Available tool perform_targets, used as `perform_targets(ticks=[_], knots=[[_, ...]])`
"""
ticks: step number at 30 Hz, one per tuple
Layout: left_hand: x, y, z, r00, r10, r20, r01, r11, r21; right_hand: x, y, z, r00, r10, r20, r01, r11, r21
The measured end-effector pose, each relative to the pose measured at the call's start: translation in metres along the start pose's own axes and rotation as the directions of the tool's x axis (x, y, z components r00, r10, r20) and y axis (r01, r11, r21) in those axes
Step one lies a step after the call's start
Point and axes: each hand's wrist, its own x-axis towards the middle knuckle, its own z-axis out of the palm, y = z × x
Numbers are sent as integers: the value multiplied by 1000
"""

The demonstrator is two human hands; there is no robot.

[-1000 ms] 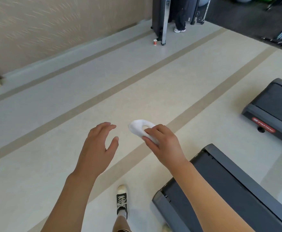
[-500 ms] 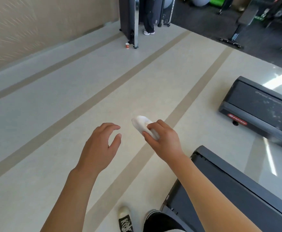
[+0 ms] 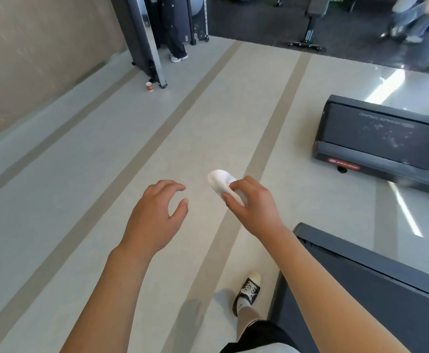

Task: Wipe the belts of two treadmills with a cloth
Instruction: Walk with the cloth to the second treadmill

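Observation:
My right hand (image 3: 254, 207) is shut on a small white cloth (image 3: 219, 182), held in the air over the pale floor. My left hand (image 3: 157, 217) hovers beside it, empty, with fingers curled and apart. A dark treadmill (image 3: 386, 289) lies at the lower right, its rear end just under my right forearm. A second treadmill (image 3: 381, 138) with a dusty black belt and a red label lies farther off at the right. Neither hand touches a treadmill.
My black sneaker (image 3: 249, 291) steps on the floor by the near treadmill. A small red paper cup (image 3: 149, 86) stands by a dark upright machine frame (image 3: 144, 42). Another person's legs (image 3: 176, 44) stand behind it. Weight benches (image 3: 310, 31) stand on dark flooring at the back.
The view has swung right and forward, so the far treadmill shows more of its belt. Both hands keep their pose, the cloth still in my right hand. My foot has stepped ahead.

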Motion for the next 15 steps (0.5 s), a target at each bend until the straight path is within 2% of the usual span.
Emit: perform_targets(ticks=[8,15], knots=[[178,74,55,990,113,86,-114,993,12,122,90,-74,995,94,-42,-94,995,-17],[280,132,94,962,222,157,-222,975,-18,180,147,-127,966,202,-159,-208,978,-18]])
